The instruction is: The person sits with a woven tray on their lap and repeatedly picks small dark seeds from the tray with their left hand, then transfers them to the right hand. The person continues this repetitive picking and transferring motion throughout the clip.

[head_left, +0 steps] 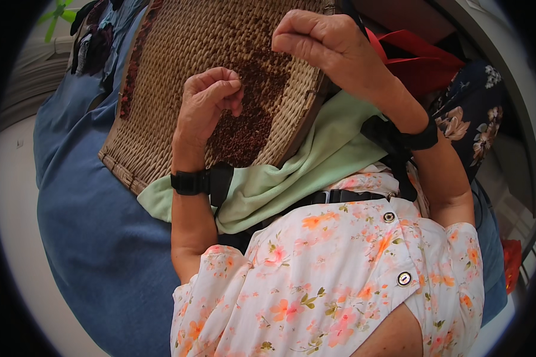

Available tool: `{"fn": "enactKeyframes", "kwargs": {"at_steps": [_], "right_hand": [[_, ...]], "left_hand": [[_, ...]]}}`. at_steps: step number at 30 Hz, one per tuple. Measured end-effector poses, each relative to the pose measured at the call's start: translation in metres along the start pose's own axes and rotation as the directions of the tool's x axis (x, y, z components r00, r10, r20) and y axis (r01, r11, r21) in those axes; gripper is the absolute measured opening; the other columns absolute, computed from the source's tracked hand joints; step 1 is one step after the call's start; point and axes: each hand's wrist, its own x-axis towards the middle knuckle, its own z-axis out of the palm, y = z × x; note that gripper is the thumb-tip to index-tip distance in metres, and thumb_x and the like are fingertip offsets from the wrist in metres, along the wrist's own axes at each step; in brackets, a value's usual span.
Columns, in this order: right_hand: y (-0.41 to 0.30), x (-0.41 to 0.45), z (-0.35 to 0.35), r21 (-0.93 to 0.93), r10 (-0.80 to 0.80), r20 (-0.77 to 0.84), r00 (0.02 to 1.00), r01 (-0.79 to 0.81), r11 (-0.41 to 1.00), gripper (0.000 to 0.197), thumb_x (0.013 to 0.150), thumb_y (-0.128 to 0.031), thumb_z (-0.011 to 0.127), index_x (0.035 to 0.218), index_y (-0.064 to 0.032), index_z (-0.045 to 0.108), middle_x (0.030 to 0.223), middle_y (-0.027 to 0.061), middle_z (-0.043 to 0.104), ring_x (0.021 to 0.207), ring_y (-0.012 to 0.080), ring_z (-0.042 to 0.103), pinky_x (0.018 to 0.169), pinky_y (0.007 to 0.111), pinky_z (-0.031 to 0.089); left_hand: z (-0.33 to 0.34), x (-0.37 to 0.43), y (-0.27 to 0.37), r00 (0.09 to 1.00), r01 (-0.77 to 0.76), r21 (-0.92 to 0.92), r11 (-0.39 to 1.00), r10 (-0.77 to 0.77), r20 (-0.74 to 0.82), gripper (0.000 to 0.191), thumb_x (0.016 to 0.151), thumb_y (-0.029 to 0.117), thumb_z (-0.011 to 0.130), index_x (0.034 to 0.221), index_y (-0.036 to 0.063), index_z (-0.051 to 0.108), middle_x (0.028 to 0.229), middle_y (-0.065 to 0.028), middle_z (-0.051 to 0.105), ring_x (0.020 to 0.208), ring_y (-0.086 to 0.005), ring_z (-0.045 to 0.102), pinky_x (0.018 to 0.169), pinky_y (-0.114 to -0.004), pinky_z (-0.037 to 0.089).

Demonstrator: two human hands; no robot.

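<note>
A woven wicker tray [169,80] lies tilted before me, its near end by my lap. Small reddish-brown grains or seeds [243,134] form a heap near its close end and thin out towards the far side. Above the heap is my left hand [212,91], thumb and forefinger pinched together on what looks like a tiny bit, too small to name. My right hand [317,42] is raised over the tray's right edge with its fingers curled and thumb against forefinger; whether anything is between them cannot be seen.
A pale green cloth [295,178] lies across my lap under the tray's near edge. Blue fabric [98,223] spreads at the left, with dark clothes [96,49] piled beyond. Red material [415,58] and dark floral fabric [464,111] are at the right. Black straps circle both wrists.
</note>
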Motion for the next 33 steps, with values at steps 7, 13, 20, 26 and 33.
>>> {"fn": "enactKeyframes", "kwargs": {"at_steps": [7, 13, 20, 26, 33], "right_hand": [[-0.017, 0.001, 0.015, -0.263, 0.076, 0.213, 0.974, -0.018, 0.965, 0.03, 0.094, -0.033, 0.059, 0.087, -0.0039, 0.064, 0.076, 0.0144, 0.066, 0.074, 0.033, 0.066, 0.067, 0.042, 0.05], [-0.021, 0.003, 0.017, -0.358, 0.139, 0.233, 0.963, -0.048, 0.933, 0.026, 0.09, -0.029, 0.06, 0.089, -0.0036, 0.066, 0.079, 0.0143, 0.068, 0.079, 0.0322, 0.067, 0.073, 0.044, 0.052], [-0.021, 0.003, 0.017, -0.359, 0.168, 0.282, 0.945, -0.059, 0.932, 0.022, 0.089, -0.024, 0.058, 0.089, -0.0034, 0.067, 0.082, 0.014, 0.069, 0.081, 0.0317, 0.068, 0.075, 0.043, 0.053], [-0.021, 0.003, 0.016, -0.371, 0.174, 0.307, 0.936, -0.05, 0.927, 0.021, 0.089, -0.023, 0.058, 0.088, -0.0032, 0.065, 0.081, 0.0142, 0.068, 0.08, 0.0319, 0.068, 0.074, 0.043, 0.053], [-0.02, 0.003, 0.013, -0.397, 0.154, 0.355, 0.922, 0.0, 0.918, 0.02, 0.089, -0.021, 0.056, 0.088, -0.0016, 0.061, 0.078, 0.0161, 0.067, 0.079, 0.0325, 0.068, 0.072, 0.044, 0.053]], "left_hand": [[0.025, -0.012, 0.013, 0.993, -0.116, 0.081, 0.99, 0.114, 0.031, 0.009, 0.089, 0.006, 0.062, 0.09, -0.002, 0.065, 0.072, -0.0048, 0.063, 0.058, -0.0112, 0.058, 0.054, -0.024, 0.048], [0.039, -0.018, 0.016, 0.984, -0.168, 0.066, 0.983, 0.164, 0.07, 0.009, 0.089, 0.006, 0.062, 0.091, -0.0023, 0.066, 0.073, -0.0042, 0.063, 0.058, -0.0105, 0.058, 0.055, -0.023, 0.048], [0.045, -0.019, 0.017, 0.986, -0.158, 0.036, 0.987, 0.155, 0.062, 0.009, 0.089, 0.005, 0.062, 0.092, -0.0028, 0.065, 0.073, -0.0047, 0.064, 0.06, -0.0105, 0.058, 0.055, -0.024, 0.048], [0.045, -0.019, 0.017, 0.985, -0.164, 0.03, 0.986, 0.162, 0.062, 0.01, 0.089, 0.004, 0.06, 0.091, -0.004, 0.065, 0.073, -0.005, 0.063, 0.06, -0.0104, 0.057, 0.055, -0.024, 0.048], [0.046, -0.019, 0.017, 0.982, -0.169, 0.003, 0.986, 0.168, 0.081, 0.01, 0.088, 0.004, 0.06, 0.091, -0.0042, 0.065, 0.074, -0.0055, 0.063, 0.06, -0.0109, 0.057, 0.055, -0.024, 0.048]]}}
